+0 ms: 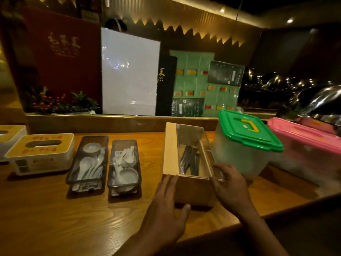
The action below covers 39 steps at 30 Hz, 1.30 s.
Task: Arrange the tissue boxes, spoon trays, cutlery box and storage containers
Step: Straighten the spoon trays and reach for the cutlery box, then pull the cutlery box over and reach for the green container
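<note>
i had the left hand (167, 206) and right hand (230, 185) flat and unclenched against the cutlery box (186, 163), which sat between my fingers; pressing evenly should slide it square beside the spoon trays (105, 163).

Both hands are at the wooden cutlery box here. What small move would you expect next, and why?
Probably a slight turn of the cutlery box to square it. The left hand and right hand flank its near corners, and it sits skewed, while the two spoon trays lie roughly parallel. Its far right side is close to the green-lidded container, so little room there.
</note>
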Available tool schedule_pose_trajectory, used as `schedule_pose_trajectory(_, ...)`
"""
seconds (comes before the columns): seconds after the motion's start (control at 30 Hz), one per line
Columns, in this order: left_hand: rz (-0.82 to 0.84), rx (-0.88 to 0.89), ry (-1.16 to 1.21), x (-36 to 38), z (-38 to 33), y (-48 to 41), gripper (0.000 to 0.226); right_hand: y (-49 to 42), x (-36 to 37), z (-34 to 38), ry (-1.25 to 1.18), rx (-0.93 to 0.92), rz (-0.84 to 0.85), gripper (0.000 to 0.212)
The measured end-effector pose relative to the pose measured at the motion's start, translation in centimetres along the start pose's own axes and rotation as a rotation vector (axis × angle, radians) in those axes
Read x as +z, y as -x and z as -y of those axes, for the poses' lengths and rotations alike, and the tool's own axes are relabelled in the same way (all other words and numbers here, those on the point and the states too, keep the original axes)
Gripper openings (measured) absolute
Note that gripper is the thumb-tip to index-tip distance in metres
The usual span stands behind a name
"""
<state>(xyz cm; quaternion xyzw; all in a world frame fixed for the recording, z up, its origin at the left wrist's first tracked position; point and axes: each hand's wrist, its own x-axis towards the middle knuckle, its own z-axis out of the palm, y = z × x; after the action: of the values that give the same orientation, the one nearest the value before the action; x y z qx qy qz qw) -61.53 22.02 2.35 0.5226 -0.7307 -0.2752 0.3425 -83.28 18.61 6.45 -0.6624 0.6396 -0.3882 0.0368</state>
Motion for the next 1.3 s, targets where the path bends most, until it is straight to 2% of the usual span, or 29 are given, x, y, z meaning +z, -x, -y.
schedule_pose_trajectory(0.1,0.065,-0.117,-0.019,2.6,-2.4,-0.6,0.096,-1.1,-0.5,-3.9,-0.145,0.24,-0.004,0.039)
schedule_pose_trajectory(0.23,0.059,-0.205,0.029,5.2,-5.0,-1.9,0.1,-3.4,0.5,-6.8,-0.464,0.492,0.176,0.043)
schedule_pose_trajectory(0.37,-0.082,-0.308,0.121,7.9,-6.4,-3.7,0.103,-6.2,1.9,-8.9,-0.71,0.598,0.34,0.039)
schedule_pose_trajectory(0.5,-0.266,-0.422,0.203,9.4,-5.8,-6.7,0.114,-8.5,3.0,-10.6,-0.795,0.594,0.458,0.018)
schedule_pose_trajectory(0.6,-0.425,-0.471,0.213,9.2,-4.8,-8.8,0.115,-9.0,4.2,-11.5,-0.939,0.594,0.543,0.023)
schedule_pose_trajectory(0.67,-0.497,-0.484,0.188,8.5,-3.9,-10.1,0.114,-9.6,5.1,-12.1,-1.016,0.608,0.541,0.031)
schedule_pose_trajectory(0.83,-0.544,-0.512,0.175,7.4,-1.4,-12.0,0.13,-10.7,7.2,-13.7,-0.994,0.559,0.507,0.021)
schedule_pose_trajectory(1.03,-0.56,-0.49,0.206,6.8,0.1,-13.9,0.135,-13.2,9.6,-14.8,-0.957,0.606,0.455,0.026)
schedule_pose_trajectory(1.3,-0.483,-0.407,0.256,4.8,3.9,-18.5,0.13,-16.3,12.0,-14.6,-0.848,0.632,0.382,0.025)
